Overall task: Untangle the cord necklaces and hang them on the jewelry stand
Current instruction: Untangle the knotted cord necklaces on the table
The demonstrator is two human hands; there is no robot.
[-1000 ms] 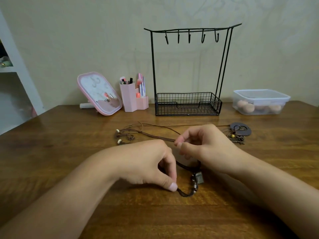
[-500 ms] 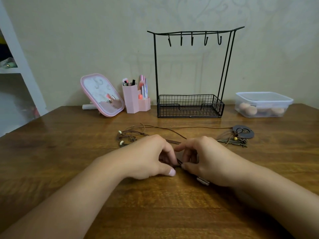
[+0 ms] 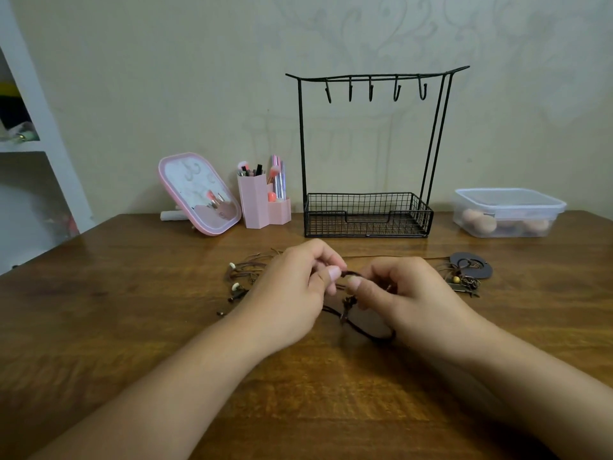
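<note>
Here, in front of the black wire jewelry stand [image 3: 366, 154] at the back of the wooden table [image 3: 132, 327], the left hand [image 3: 292, 293] and the right hand [image 3: 408, 300] meet thumb to thumb, each with curled fingers pinching a short stretch of one dark cord necklace [image 3: 361, 330], whose loop sags onto the table below them. The other cord necklaces [image 3: 245, 277] lie tangled just behind the hands, between them and the stand, their pendants [image 3: 469, 270] off toward the stand's right; its five hooks are bare.
</note>
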